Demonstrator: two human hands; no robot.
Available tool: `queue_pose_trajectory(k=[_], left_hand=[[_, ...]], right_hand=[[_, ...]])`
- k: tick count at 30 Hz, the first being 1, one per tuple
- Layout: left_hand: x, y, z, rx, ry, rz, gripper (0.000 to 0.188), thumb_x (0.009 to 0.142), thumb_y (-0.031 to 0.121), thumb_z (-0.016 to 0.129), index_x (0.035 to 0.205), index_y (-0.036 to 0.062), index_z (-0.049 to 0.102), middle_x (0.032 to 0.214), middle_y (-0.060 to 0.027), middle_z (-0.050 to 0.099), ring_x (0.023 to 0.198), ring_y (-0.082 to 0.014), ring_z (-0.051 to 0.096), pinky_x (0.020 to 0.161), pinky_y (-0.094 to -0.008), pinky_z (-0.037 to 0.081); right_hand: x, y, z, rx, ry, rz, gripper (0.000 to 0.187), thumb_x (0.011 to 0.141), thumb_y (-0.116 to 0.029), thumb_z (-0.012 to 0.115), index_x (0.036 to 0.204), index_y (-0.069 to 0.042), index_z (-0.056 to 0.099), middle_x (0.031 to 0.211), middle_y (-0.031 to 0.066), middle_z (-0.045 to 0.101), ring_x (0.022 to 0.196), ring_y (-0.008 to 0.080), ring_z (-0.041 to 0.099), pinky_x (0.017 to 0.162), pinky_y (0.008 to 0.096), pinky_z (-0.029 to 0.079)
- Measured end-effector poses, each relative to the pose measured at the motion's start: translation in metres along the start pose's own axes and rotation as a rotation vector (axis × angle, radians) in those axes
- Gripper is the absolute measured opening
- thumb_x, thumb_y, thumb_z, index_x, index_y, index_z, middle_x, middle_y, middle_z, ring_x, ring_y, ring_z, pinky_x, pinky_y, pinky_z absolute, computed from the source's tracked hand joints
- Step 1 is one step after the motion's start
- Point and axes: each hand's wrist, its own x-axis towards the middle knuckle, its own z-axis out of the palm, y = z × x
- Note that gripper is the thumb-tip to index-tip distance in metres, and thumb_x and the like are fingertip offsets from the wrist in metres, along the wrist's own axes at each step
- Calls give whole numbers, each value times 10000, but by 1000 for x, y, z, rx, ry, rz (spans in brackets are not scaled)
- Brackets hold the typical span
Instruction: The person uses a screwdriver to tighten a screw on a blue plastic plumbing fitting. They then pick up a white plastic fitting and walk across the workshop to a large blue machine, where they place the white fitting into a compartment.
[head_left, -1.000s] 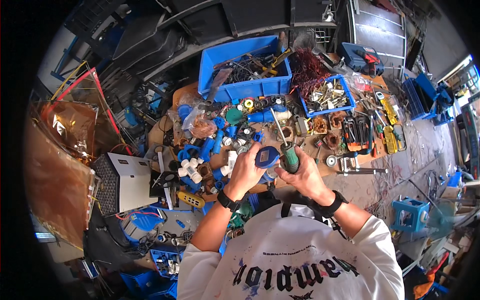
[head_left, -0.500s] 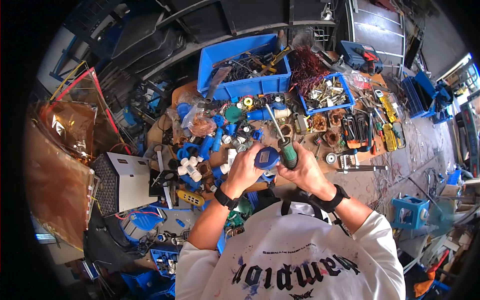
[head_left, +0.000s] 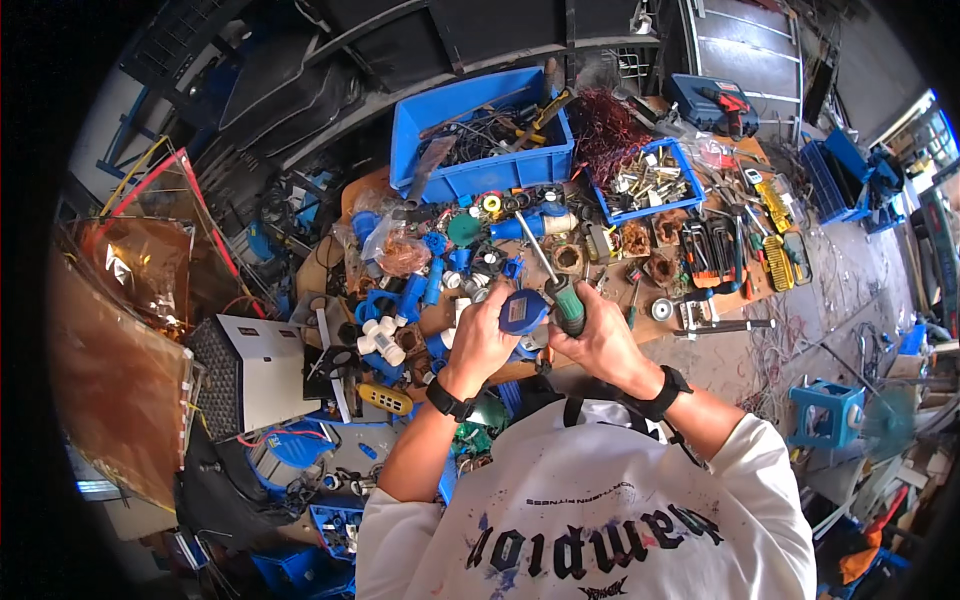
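My left hand [head_left: 480,345] is closed round a blue round cap-like part [head_left: 522,312] with a pale label on its face. Right beside it, my right hand [head_left: 603,345] grips the green handle of a screwdriver [head_left: 567,305]. The screwdriver's long metal shaft points up and to the left, away from me, over the table. Both hands are held close together above the table's near edge, and the handle is next to the blue part; whether they touch I cannot tell. Beyond the shaft lies a blue cylindrical tool or fitting [head_left: 533,225] with a cream end.
Blue and white pipe fittings [head_left: 381,340] crowd the table's left side. At the back stand a large blue crate [head_left: 480,181] of tools and a small blue tray [head_left: 655,211] of metal parts. Hex keys [head_left: 712,258] and a yellow tool [head_left: 775,208] lie right. A white box [head_left: 262,365] stands left.
The whole view has shifted slightly. My hands keep the same grips on the blue part and the screwdriver, with hardly any movement between them.
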Motion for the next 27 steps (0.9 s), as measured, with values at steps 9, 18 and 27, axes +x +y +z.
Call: queue_pose_trajectory(k=[9,18,27], left_hand=[[2,10,-2,-34,15,28,161,846,122,668,920,21,566,801,-144,694,801,-301,700,636,-356,527],[3,22,-4,-7,70,-57,97,868,52,617,942,18,565,844,-108,721,841,-235,713,685,-313,535],[3,-21,-2,-169,295,-120,232,863,184,696,926,2,567,827,-65,624,757,-124,544,693,-280,449]], right_hand=[[3,-8,-6,31,-20,-18,301,746,-127,697,908,47,511,717,209,570,638,332,576,616,405,472],[-4,-14,-8,-28,50,-26,420,777,-279,755,933,43,536,705,148,569,639,283,582,603,389,468],[6,37,-13,499,-58,414,282,901,-249,662,1026,-38,521,694,1,528,523,80,485,443,243,375]])
